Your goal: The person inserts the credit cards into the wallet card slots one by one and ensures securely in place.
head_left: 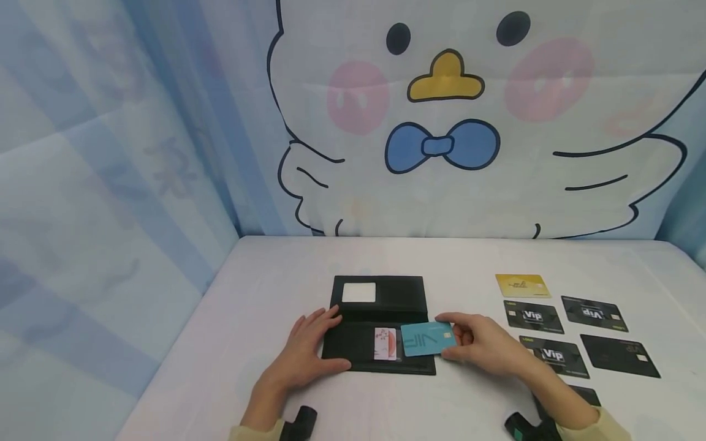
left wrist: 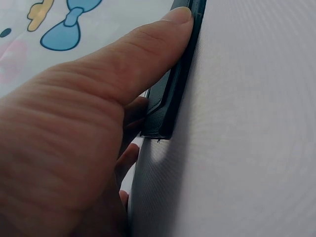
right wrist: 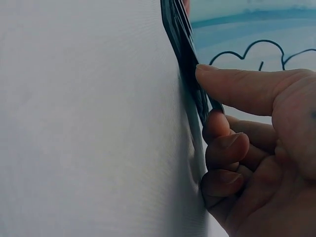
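A black wallet (head_left: 358,349) lies unfolded on the white table, with a white patch in its upper half and a pink-and-white card (head_left: 385,343) in its lower half. My left hand (head_left: 306,349) rests on the wallet's left side, fingers spread and fairly straight. In the left wrist view its thumb presses on the edge of the wallet (left wrist: 159,116). My right hand (head_left: 485,346) pinches the right end of a teal VIP card (head_left: 421,340) above the wallet's lower right part. The right wrist view shows this hand's thumb and curled fingers (right wrist: 227,148); the card is edge-on there.
To the right, a gold card (head_left: 523,285) lies beyond several black cards (head_left: 533,316), some marked VIP. My right forearm partly covers the nearest black card (head_left: 586,395). A curtain with a cartoon bird (head_left: 441,202) hangs behind the table.
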Demonstrator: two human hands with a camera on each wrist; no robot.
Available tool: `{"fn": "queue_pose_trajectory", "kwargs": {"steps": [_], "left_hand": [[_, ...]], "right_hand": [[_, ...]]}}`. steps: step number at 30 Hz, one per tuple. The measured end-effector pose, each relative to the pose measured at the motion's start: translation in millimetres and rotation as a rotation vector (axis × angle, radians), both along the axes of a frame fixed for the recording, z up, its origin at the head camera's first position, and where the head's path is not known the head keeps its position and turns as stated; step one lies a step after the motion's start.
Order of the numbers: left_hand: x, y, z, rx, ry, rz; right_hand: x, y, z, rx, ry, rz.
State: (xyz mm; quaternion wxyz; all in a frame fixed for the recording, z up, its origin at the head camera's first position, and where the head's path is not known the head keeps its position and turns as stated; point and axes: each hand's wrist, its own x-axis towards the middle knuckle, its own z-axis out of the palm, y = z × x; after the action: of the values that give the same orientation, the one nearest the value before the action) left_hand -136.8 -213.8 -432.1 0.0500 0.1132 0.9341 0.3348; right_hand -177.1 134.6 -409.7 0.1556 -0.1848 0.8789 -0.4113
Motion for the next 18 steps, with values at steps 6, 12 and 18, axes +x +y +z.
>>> {"fn": "queue_pose_trajectory", "kwargs": {"steps": [6, 12, 18], "left_hand": [[0.0, -0.2, 0.7, -0.004, 0.002, 0.003], [0.0, 0.2, 1.2, -0.004, 0.000, 0.002], [0.1, -0.4, 0.7, 0.008, 0.002, -0.007]], "right_hand": [[1.2, -0.4, 0.7, -0.013, -0.021, 0.002], [1.6, 1.0, 0.5, -0.019, 0.003, 0.024], [0.2, 2.8, -1.4, -0.047, 0.025, 0.048]]}}
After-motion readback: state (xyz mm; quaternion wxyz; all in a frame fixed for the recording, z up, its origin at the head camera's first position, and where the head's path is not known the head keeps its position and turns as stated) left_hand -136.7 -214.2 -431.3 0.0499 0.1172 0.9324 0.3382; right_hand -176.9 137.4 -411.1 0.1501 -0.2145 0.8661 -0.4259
